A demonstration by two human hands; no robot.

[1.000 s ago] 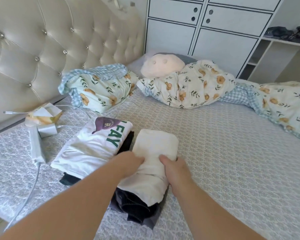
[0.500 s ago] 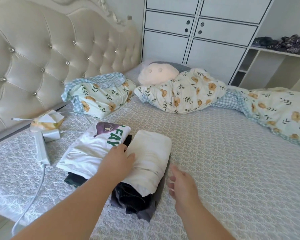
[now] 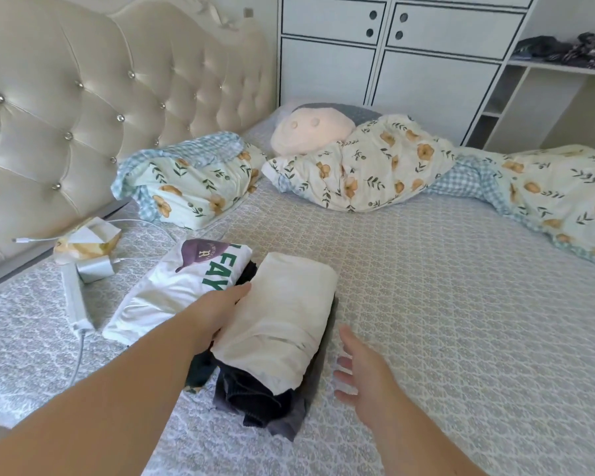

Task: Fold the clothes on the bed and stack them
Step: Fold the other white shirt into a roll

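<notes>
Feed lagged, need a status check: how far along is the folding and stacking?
Done: cream garment lies folded atop dark clothes; white printed shirt folded beside it. In hand: left hand rests against the cream garment's side; right hand open, off it. Left: merging the two piles, perhaps.

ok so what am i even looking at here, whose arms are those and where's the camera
The camera is worn on a person's head and looks forward and down, so the two bare arms are that person's own. There is no robot. They are folding clothes on a bed. Near the middle lies a folded cream garment on top of dark clothes. Beside it, to the left, is a folded white shirt with green letters. The left hand lies against the cream garment's left side; whether it grips is hard to tell. The right hand is open, just right of the pile, holding nothing. Further back are a floral quilt and some chargers.
</notes>
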